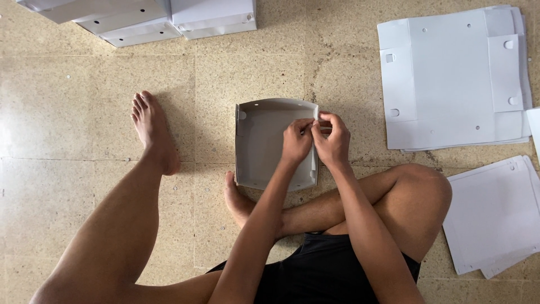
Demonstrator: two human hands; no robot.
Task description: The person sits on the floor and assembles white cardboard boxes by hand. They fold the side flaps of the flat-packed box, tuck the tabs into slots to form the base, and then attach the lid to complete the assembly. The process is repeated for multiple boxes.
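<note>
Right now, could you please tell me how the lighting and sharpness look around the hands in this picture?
Head view: soft, even light, no glare; left hand and right hand sharp, pinching the right wall of the half-folded white cardboard box; faint shadows inside it; stone floor grain in focus.

One half-folded white box (264, 141), two stacks of flat cardboard sheets (450, 79) (right side), three finished boxes (169, 17)

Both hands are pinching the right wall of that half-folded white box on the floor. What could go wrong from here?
The left hand and right hand both pinch the right wall of the box; its far wall bows and nothing holds the left wall, so the box may slide or spring open.

Hard pinching could crease the thin card.

The flat sheets lie close to the right knee, which could scuff them.
</note>
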